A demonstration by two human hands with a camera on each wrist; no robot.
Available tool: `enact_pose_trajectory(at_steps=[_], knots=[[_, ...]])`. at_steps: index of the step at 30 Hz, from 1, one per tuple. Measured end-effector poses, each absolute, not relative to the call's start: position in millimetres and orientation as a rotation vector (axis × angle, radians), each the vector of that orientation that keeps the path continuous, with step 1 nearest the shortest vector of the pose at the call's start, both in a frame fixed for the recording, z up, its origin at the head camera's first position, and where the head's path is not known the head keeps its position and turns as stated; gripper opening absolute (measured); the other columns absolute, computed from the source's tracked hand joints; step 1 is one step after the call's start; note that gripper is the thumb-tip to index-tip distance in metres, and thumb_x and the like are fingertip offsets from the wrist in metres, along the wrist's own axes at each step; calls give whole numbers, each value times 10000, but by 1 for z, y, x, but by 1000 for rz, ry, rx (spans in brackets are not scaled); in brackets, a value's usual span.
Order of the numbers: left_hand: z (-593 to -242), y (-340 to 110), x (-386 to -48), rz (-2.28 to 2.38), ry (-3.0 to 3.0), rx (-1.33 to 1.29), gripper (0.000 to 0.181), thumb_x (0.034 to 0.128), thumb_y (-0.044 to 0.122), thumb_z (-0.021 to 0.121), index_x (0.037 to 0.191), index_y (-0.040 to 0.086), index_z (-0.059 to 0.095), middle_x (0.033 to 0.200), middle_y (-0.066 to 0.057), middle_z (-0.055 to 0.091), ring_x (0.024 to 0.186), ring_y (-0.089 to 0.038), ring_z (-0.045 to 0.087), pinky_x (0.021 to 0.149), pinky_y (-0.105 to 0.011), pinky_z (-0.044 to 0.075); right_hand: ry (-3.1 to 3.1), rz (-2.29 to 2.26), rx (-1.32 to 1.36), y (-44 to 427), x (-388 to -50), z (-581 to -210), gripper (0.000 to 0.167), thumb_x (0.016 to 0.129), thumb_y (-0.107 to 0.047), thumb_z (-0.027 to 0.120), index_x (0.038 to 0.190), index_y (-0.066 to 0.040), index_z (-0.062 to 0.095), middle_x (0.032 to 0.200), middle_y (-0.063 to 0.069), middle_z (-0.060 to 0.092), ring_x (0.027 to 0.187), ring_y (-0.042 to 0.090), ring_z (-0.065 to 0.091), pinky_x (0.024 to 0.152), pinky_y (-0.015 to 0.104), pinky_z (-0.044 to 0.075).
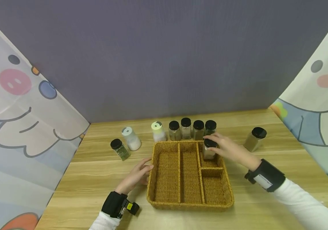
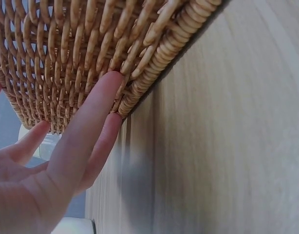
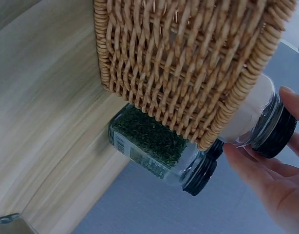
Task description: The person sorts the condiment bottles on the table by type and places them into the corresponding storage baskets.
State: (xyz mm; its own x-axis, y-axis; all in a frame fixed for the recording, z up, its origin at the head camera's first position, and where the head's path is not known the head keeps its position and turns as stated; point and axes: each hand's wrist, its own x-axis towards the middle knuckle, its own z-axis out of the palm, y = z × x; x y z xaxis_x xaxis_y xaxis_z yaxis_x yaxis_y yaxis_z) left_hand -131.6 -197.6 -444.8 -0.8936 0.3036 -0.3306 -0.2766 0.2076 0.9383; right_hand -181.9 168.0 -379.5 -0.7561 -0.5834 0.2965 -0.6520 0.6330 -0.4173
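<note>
A woven basket (image 1: 166, 174) with several compartments lies on the table. My right hand (image 1: 228, 148) grips a spice jar (image 1: 209, 155) by its black lid, with the jar inside the upper right compartment. In the right wrist view, thumb and fingers are around the lid, and pale contents show in the jar (image 3: 252, 109) past the basket's rim. Whether the jar's base touches the compartment floor is hidden. My left hand (image 1: 136, 175) rests against the basket's left side. Its extended fingers (image 2: 88, 122) touch the weave low down in the left wrist view.
Behind the basket stand several black-lidded jars (image 1: 175, 132) and a white-topped shaker (image 1: 159, 132). Another shaker (image 1: 132, 140) and a jar of green herbs (image 1: 120, 150) are at the left. One more jar (image 1: 254, 140) stands at the right. A grey partition (image 1: 169, 64) closes the back.
</note>
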Motion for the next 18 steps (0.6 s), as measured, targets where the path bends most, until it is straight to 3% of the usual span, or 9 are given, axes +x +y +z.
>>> enact_pose_trajectory(at_steps=[18], knots=[[-443, -196, -130, 1734, 2056, 2, 650, 877, 339, 525, 1396, 98, 218, 1178, -221, 449, 869, -205, 541, 643, -381, 524, -2678, 791, 1056, 166, -184, -387, 474, 759, -63, 671, 1199, 3, 507, 1048, 193, 544, 880, 294, 574, 743, 392, 505]])
